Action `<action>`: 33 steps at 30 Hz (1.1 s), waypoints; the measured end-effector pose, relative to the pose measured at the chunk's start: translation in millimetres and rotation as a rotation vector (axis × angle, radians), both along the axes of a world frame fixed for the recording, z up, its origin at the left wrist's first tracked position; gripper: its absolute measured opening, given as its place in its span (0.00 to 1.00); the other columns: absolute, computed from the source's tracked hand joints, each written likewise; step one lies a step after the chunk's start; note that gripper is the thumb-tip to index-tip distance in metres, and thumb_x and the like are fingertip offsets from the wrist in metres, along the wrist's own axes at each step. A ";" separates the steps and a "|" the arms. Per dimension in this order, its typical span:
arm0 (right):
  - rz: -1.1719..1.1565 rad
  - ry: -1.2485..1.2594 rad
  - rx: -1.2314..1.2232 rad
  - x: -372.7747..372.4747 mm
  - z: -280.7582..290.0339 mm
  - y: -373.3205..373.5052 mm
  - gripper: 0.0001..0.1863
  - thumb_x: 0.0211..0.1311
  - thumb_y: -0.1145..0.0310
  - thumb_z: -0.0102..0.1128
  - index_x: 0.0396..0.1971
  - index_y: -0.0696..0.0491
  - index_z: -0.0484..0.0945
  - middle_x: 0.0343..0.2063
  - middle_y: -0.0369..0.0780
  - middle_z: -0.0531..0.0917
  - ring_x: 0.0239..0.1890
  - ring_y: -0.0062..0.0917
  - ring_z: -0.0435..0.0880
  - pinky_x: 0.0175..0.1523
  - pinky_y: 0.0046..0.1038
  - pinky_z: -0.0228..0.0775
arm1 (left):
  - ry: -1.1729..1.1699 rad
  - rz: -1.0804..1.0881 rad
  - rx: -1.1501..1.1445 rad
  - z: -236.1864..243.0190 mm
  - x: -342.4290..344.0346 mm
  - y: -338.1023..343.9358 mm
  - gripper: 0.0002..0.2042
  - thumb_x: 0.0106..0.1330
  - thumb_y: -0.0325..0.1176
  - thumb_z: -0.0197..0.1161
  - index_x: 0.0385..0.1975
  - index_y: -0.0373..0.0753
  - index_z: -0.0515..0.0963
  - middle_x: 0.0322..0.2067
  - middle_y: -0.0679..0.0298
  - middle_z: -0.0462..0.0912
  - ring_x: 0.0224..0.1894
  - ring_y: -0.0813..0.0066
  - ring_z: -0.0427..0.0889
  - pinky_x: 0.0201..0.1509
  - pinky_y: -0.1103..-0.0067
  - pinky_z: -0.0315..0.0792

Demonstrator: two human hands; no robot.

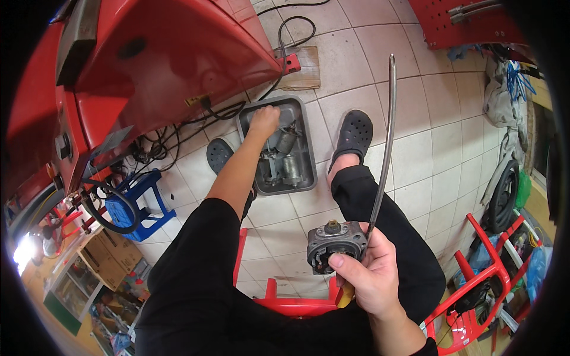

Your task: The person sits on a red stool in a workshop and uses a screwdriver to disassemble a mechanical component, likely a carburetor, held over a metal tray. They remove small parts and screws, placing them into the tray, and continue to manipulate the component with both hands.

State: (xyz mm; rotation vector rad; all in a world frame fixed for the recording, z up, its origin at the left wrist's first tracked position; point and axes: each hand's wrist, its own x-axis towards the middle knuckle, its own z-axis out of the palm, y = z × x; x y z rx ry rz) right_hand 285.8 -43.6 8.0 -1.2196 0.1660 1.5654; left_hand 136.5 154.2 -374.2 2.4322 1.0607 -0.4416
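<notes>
My right hand (371,273) grips a metal housing (337,243) with a dark, open cavity under my thumb, along with a long screwdriver (383,172) whose shaft points up past the housing and whose yellow handle shows below it. My left hand (265,121) reaches into a grey tray (307,142) on the tiled floor, its fingers curled at the upper part of the tray; what they hold, if anything, is hidden. Several metal cylindrical parts (291,169) lie in the tray, just below and right of that hand.
A large red machine (154,59) fills the upper left, with black cables beside a blue stool (127,207). A cardboard piece (306,71) lies above the tray. Red plastic stools (487,273) and a tire (499,202) stand at right. Cardboard boxes (104,261) are at lower left.
</notes>
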 end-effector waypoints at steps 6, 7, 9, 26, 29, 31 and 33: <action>0.034 -0.035 0.052 -9.3 17.3 -6.6 0.17 0.55 0.82 0.60 0.45 0.65 0.71 0.39 0.41 0.81 0.41 0.18 0.79 0.49 0.20 0.71 | -0.109 0.228 -0.038 38.3 -18.8 -3.0 0.12 0.49 0.32 0.61 0.32 0.33 0.76 0.35 0.50 0.80 0.40 0.51 0.80 0.45 0.63 0.74; 0.052 -0.081 0.063 -12.0 20.6 -7.0 0.16 0.56 0.80 0.61 0.45 0.63 0.72 0.38 0.39 0.81 0.41 0.16 0.78 0.48 0.20 0.70 | -0.153 0.289 -0.064 56.1 -18.7 -8.9 0.12 0.49 0.33 0.61 0.32 0.33 0.77 0.34 0.50 0.81 0.40 0.51 0.80 0.45 0.64 0.73; 0.087 -0.162 0.097 -18.8 25.3 -7.9 0.15 0.56 0.77 0.62 0.44 0.62 0.73 0.36 0.36 0.81 0.36 0.13 0.77 0.41 0.17 0.70 | -0.293 0.441 -0.103 81.4 -29.6 -14.2 0.14 0.47 0.36 0.63 0.31 0.33 0.79 0.30 0.52 0.82 0.36 0.54 0.81 0.42 0.66 0.74; 0.031 -0.398 0.504 -78.5 66.2 -52.9 0.10 0.58 0.72 0.59 0.39 0.53 0.73 0.24 0.33 0.79 0.08 0.09 0.60 0.15 0.18 0.62 | -1.566 0.989 -1.264 419.0 -89.5 -187.4 0.08 0.61 0.32 0.61 0.39 0.42 0.74 0.31 0.68 0.79 0.30 0.82 0.77 0.32 0.80 0.71; 0.090 -0.414 0.530 -88.1 82.2 -69.7 0.11 0.57 0.72 0.59 0.41 0.54 0.74 0.27 0.34 0.80 0.15 0.11 0.70 0.16 0.16 0.63 | -1.595 1.071 -1.217 437.5 -102.8 -218.8 0.08 0.62 0.32 0.60 0.40 0.43 0.74 0.33 0.69 0.80 0.30 0.83 0.77 0.33 0.80 0.72; 0.116 -0.420 0.591 -99.4 102.3 -79.1 0.13 0.56 0.73 0.59 0.42 0.55 0.74 0.29 0.35 0.81 0.21 0.12 0.76 0.17 0.16 0.64 | -1.658 1.086 -1.210 451.8 -109.2 -227.2 0.08 0.62 0.32 0.60 0.41 0.43 0.74 0.34 0.69 0.80 0.31 0.83 0.78 0.34 0.81 0.72; 0.160 -0.445 0.533 -109.8 106.0 -92.6 0.12 0.57 0.73 0.59 0.42 0.55 0.74 0.29 0.35 0.81 0.21 0.13 0.76 0.17 0.16 0.64 | -1.712 1.103 -1.225 461.2 -116.6 -237.3 0.08 0.62 0.33 0.60 0.39 0.44 0.75 0.35 0.69 0.81 0.31 0.82 0.78 0.36 0.80 0.73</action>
